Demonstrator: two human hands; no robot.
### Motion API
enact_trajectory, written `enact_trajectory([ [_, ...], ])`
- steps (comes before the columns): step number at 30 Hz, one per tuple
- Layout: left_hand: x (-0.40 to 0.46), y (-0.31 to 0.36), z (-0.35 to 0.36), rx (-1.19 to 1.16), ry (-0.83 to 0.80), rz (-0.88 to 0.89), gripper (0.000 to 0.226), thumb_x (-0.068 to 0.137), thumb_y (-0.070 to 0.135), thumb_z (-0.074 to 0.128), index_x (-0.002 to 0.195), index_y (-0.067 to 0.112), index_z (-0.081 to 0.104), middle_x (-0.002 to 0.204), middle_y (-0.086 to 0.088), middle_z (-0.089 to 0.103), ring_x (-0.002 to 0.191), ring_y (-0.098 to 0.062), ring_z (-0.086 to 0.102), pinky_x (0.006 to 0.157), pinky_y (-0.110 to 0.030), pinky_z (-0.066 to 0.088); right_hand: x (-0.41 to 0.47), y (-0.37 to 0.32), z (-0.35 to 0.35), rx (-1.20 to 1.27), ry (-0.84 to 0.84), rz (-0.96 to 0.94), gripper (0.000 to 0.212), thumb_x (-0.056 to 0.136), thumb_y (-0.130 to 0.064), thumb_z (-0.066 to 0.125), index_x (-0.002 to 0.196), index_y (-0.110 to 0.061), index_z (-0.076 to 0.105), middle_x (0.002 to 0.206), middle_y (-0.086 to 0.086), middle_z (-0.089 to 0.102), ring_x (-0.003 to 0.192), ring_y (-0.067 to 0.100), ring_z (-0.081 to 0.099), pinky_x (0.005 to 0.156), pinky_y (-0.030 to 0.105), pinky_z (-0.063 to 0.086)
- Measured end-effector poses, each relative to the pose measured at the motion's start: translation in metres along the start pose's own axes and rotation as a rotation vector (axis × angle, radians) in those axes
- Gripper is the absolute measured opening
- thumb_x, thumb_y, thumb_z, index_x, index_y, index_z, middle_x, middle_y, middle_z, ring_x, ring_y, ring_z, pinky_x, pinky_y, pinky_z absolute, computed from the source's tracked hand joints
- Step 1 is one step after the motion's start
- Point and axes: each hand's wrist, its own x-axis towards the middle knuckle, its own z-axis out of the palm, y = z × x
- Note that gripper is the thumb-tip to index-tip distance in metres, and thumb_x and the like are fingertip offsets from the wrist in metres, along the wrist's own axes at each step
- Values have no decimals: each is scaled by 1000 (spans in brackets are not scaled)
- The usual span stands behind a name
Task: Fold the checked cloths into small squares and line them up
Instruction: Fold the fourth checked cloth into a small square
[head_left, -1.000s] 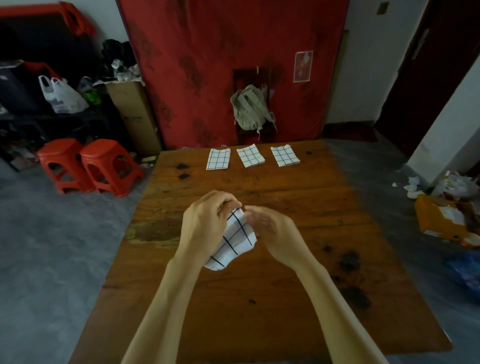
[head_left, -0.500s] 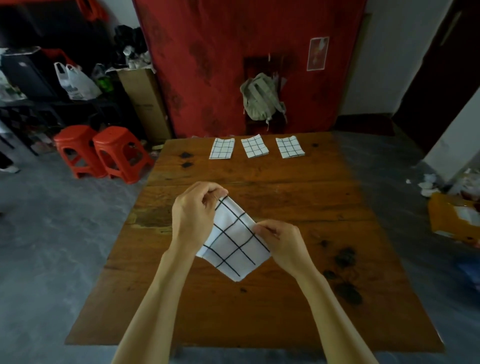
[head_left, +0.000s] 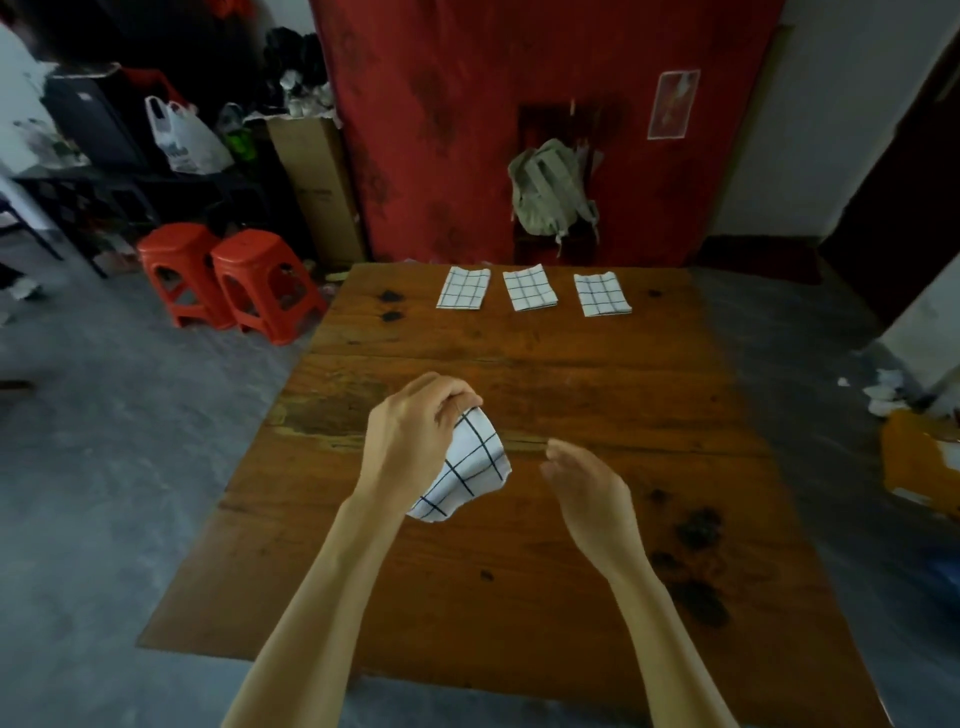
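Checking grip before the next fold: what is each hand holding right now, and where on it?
The left hand pinches the checked cloth at its top edge, and the cloth hangs down. The right hand is open and holds nothing.

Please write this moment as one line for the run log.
left hand: holds checked cloth | right hand: open, apart | folded cloths: three, far edge

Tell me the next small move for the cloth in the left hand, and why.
Probably bring the right hand back to the hanging edge of the cloth. Only the left hand pinches it at the top, so it droops curved above the table, not yet a flat square. The right hand is open beside it, apart from it. Three folded cloths already lie in a row at the far edge.
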Motion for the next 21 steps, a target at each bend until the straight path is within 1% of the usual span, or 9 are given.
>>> enact_trajectory([
  [2,-8,-4,-4,-4,-46,-6,7,88,12,66,86,16,71,85,10,68,68,2,52,57,-3,36,4,-30,13,78,-152,-69,42,95,-35,53,137,-33,48,127,-23,52,106,-11,50,86,8,43],
  [5,-18,-13,-21,-16,-61,-42,7,87,11,68,88,17,70,85,13,66,63,1,52,57,-6,38,6,-59,36,102,-302,-143,29,97,-30,56,125,-35,60,114,-28,58,94,-14,51,76,10,43],
  [7,-25,-24,-40,-28,-54,-90,2,88,19,68,90,19,68,80,17,64,61,0,53,54,-7,37,4,-72,52,121,-279,-178,20,98,-26,55,113,-33,66,103,-25,65,92,-9,58,75,12,45],
  [10,-42,-42,-73,-104,-15,-203,20,88,35,63,103,21,63,80,19,64,62,5,57,55,-8,40,-4,-92,78,184,-253,-205,19,98,-23,55,105,-36,67,96,-24,67,91,-9,59,72,9,46],
  [13,-74,-68,-106,-279,98,-414,31,88,36,61,114,18,58,74,18,59,62,10,56,58,-7,41,-15,-116,107,278,-241,-187,18,97,-24,56,100,-39,65,95,-17,70,88,-2,64,75,20,53],
  [15,-99,-90,-130,-355,182,-531,38,88,44,59,116,18,57,86,15,63,75,8,59,66,-8,44,-22,-136,132,329,-247,-177,15,97,-24,57,105,-32,68,96,-13,72,88,2,66,77,27,56],
  [16,-112,-101,-142,-390,220,-580,34,89,39,60,116,18,57,93,14,64,79,7,61,67,-9,45,-25,-147,145,361,-251,-166,15,97,-24,57,106,-28,68,96,-11,72,88,4,67,77,29,57],
  [18,-135,-121,-166,-490,298,-678,24,89,21,63,112,19,58,95,10,67,79,4,64,67,-11,48,-36,-170,176,445,-272,-123,15,96,-23,58,106,-25,69,96,-9,73,88,8,68,76,31,58],
  [21,-171,-152,-208,-553,334,-744,20,88,15,65,107,18,60,93,3,71,83,-3,67,69,-16,52,-60,-206,232,534,-303,-59,13,96,-22,59,103,-26,68,95,-8,73,88,10,69,73,31,58],
])
